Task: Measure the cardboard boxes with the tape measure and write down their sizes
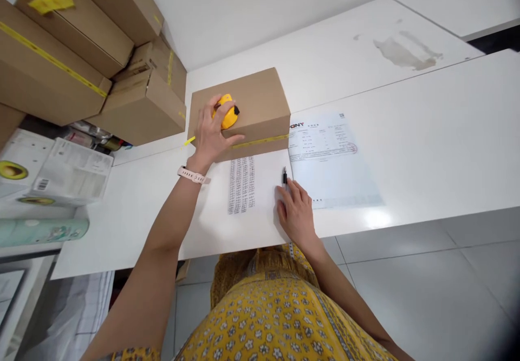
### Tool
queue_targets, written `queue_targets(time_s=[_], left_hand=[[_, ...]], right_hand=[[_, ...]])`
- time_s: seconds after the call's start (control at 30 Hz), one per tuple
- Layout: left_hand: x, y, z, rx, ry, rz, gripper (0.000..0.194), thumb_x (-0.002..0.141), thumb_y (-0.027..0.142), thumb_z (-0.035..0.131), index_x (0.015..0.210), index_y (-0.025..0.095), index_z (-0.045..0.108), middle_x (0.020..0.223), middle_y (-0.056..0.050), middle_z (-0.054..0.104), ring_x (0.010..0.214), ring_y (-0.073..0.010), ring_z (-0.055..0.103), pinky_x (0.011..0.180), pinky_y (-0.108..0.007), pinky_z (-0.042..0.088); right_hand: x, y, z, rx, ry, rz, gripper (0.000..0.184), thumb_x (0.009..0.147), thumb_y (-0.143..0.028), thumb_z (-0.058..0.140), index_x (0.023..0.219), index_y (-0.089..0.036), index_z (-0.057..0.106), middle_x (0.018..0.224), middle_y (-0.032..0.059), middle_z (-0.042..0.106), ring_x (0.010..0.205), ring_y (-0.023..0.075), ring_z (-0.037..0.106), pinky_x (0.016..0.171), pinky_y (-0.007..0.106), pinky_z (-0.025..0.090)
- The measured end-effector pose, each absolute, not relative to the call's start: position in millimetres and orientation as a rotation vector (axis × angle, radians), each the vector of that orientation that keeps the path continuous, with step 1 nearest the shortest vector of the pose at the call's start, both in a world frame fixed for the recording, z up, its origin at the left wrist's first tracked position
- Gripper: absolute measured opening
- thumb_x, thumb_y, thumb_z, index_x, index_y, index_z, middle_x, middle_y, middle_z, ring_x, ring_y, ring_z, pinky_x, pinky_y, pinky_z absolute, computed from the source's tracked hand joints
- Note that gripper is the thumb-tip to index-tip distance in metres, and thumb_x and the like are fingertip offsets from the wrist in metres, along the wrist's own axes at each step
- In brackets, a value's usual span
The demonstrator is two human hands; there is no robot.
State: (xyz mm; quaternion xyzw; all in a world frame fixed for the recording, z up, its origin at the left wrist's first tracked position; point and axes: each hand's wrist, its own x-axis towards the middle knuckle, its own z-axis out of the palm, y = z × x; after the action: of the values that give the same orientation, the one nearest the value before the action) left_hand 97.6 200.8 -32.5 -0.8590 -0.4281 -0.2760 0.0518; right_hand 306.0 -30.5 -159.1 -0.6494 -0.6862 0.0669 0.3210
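My left hand [211, 131] is closed round a yellow tape measure [230, 118] on top of a brown cardboard box [255, 98]. Its thumb stretches along the box's near upper edge. At the box's left side a short yellow strip [189, 140] sticks out; what it belongs to is hidden. My right hand [298, 212] lies low on the table, fingers curled over a black pen [285, 177] whose nib points away from me. The pen's rear is hidden under the hand. Beneath that hand and against the box is a white sheet [266, 188] with columns of handwritten marks.
A printed document [337, 171] with a red stamp lies right of the sheet. Stacked cardboard boxes [150, 101] crowd the back left. White packages with avocado pictures [73, 171] and a mint-green cylinder [44, 231] are at the left. The white table's front edge [406, 221] runs before me.
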Motion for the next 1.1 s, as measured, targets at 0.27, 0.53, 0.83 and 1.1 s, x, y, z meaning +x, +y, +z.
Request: queue_targets(time_s=[0.27, 0.53, 0.83, 1.1], left_hand=[[104, 203, -28, -2.677, -1.312, -0.964, 0.095, 0.063, 0.069, 0.086, 0.142, 0.028, 0.052, 0.159, -0.014, 0.041, 0.15, -0.0417, 0.032, 0.121, -0.062, 0.026], [100, 71, -50, -2.419, -1.894, -1.633, 0.049, 0.087, 0.047, 0.071, 0.128, 0.024, 0.057, 0.144, -0.012, 0.056, 0.141, -0.0326, 0.048, 0.113, -0.057, 0.043], [58, 46, -74, -1.74, -3.484, -1.978, 0.035, 0.074, 0.02, 0.078, 0.105, 0.018, 0.061, 0.109, -0.012, 0.067, 0.096, -0.0236, 0.071, 0.088, -0.045, 0.062], [80, 78, -86, -2.001, -3.661, -1.454, 0.014, 0.07, 0.016, 0.082, 0.076, 0.01, 0.071, 0.07, -0.009, 0.072, 0.063, -0.0193, 0.068, 0.066, -0.033, 0.057]], right_hand=[[308, -31, -160, -1.646, -1.782, 0.21, 0.037, 0.097, -0.014, 0.045, 0.13, -0.019, 0.06, 0.148, 0.0204, 0.053, 0.138, 0.0362, 0.046, 0.103, 0.054, 0.046], [315, -30, -168, -1.532, -1.727, 0.234, 0.04, 0.094, -0.009, 0.044, 0.128, -0.02, 0.062, 0.141, 0.0182, 0.059, 0.135, 0.0338, 0.049, 0.104, 0.054, 0.046], [318, -28, -177, -1.513, -1.724, 0.231, 0.052, 0.091, 0.0, 0.036, 0.131, -0.021, 0.061, 0.132, 0.0153, 0.066, 0.117, 0.0305, 0.054, 0.097, 0.051, 0.047], [323, -32, -165, -1.466, -1.628, 0.417, 0.05, 0.092, -0.007, 0.039, 0.135, -0.024, 0.06, 0.13, 0.0131, 0.066, 0.112, 0.0279, 0.058, 0.096, 0.049, 0.047]])
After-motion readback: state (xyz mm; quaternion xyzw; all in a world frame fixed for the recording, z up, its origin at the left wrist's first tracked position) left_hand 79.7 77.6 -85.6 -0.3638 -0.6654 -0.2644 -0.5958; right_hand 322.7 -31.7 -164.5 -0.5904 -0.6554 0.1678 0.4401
